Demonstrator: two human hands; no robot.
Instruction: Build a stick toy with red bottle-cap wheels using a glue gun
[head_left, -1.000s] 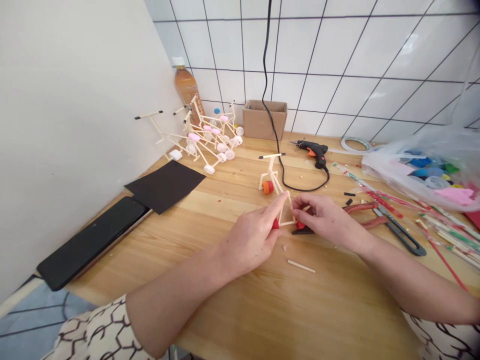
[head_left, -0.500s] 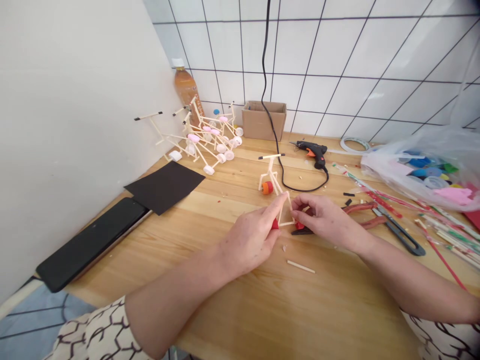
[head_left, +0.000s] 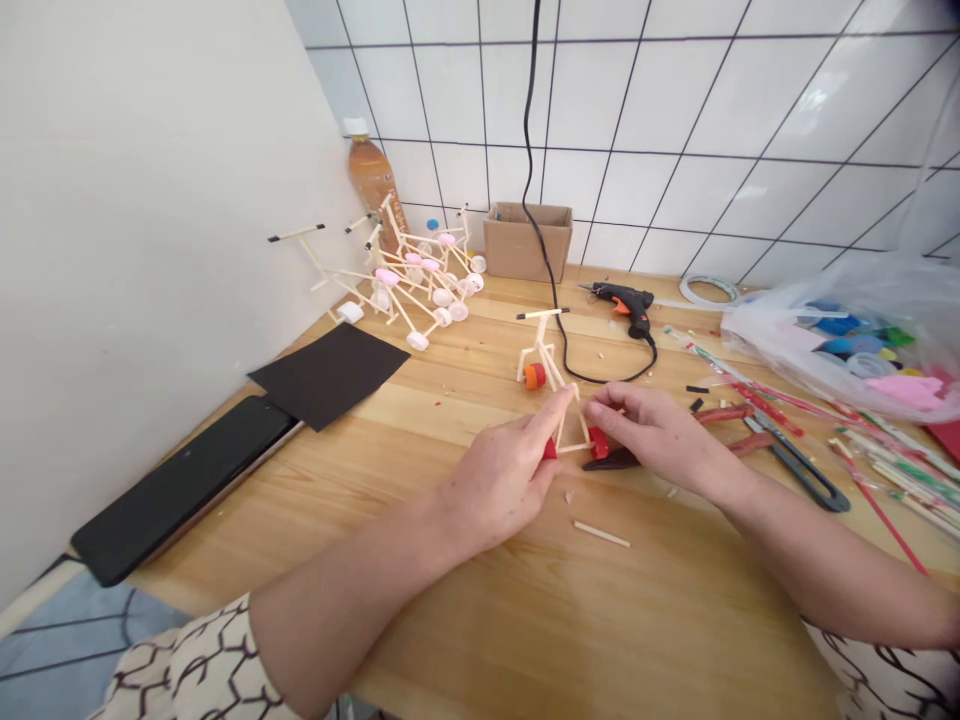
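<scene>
A small tricycle model of pale wooden sticks stands on the table, with black-tipped handlebars and an orange-and-red front wheel. My left hand is closed on the rear of its frame, index finger along the top and thumb low by a red rear wheel, partly hidden. Close to the opposite side, my right hand has thumb and index finger drawn together beside the slanting rear stick; whether they touch it or pinch something small, I cannot make out. Just below those fingertips shows the other red bottle-cap wheel. Pliers lie partly under my right hand.
A loose stick lies in front. Finished stick models crowd the back left by a bottle. Black card and a phone lie left. Behind are a cardboard box and glue gun; right, a cutter knife and plastic bag.
My right hand has shifted slightly right and up, uncovering more of the red right rear wheel. My left hand and the model have stayed in place.
</scene>
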